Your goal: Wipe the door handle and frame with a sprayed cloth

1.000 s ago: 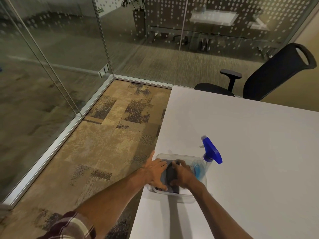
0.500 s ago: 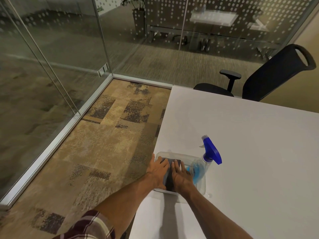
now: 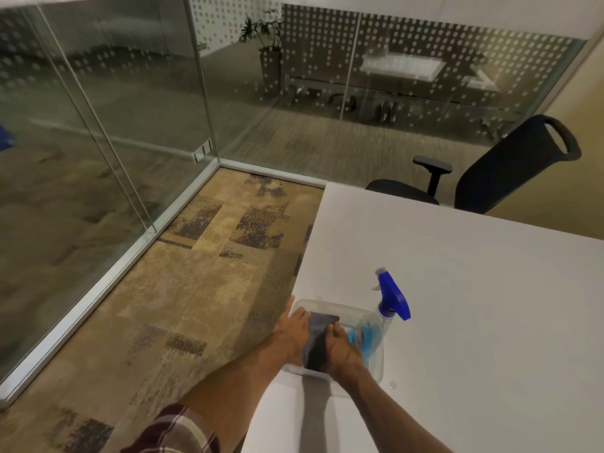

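We press our left hand (image 3: 294,335) and right hand (image 3: 343,349) on the grey cloth (image 3: 317,341) in the clear tub (image 3: 376,364) on the tabletop (image 3: 474,305). Both sets of fingers curl around the cloth. The spray bottle (image 3: 382,317) leans in the tub just beside our right hand.

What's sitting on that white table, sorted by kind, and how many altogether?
Spray bottle: 1
Grey cloth: 1, between the left hand and right hand
Clear plastic container: 1
Total: 3
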`<action>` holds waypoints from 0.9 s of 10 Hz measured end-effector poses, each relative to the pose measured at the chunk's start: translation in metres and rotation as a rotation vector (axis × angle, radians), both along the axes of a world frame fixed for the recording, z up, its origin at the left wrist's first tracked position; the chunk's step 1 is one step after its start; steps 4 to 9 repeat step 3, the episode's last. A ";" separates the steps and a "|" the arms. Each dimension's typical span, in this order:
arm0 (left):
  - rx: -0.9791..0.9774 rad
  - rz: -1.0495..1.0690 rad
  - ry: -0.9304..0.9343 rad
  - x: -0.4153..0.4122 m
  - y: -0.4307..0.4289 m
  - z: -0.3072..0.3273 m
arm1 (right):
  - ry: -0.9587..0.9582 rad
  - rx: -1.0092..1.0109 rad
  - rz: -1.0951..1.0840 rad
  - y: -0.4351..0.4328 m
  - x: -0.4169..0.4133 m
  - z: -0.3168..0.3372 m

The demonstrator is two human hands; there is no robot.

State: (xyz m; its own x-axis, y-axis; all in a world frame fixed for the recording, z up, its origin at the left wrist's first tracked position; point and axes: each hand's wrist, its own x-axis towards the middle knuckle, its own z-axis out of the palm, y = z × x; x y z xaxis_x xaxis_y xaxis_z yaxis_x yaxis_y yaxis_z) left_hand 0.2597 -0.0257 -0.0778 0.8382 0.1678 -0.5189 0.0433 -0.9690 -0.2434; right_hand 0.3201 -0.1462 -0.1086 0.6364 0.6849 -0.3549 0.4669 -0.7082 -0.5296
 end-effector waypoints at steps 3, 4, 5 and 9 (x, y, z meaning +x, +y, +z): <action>-0.307 0.528 -0.486 -0.062 0.016 0.025 | 0.050 0.061 -0.040 0.004 -0.011 0.054; -0.307 0.528 -0.486 -0.062 0.016 0.025 | 0.050 0.061 -0.040 0.004 -0.011 0.054; -0.307 0.528 -0.486 -0.062 0.016 0.025 | 0.050 0.061 -0.040 0.004 -0.011 0.054; -0.307 0.528 -0.486 -0.062 0.016 0.025 | 0.050 0.061 -0.040 0.004 -0.011 0.054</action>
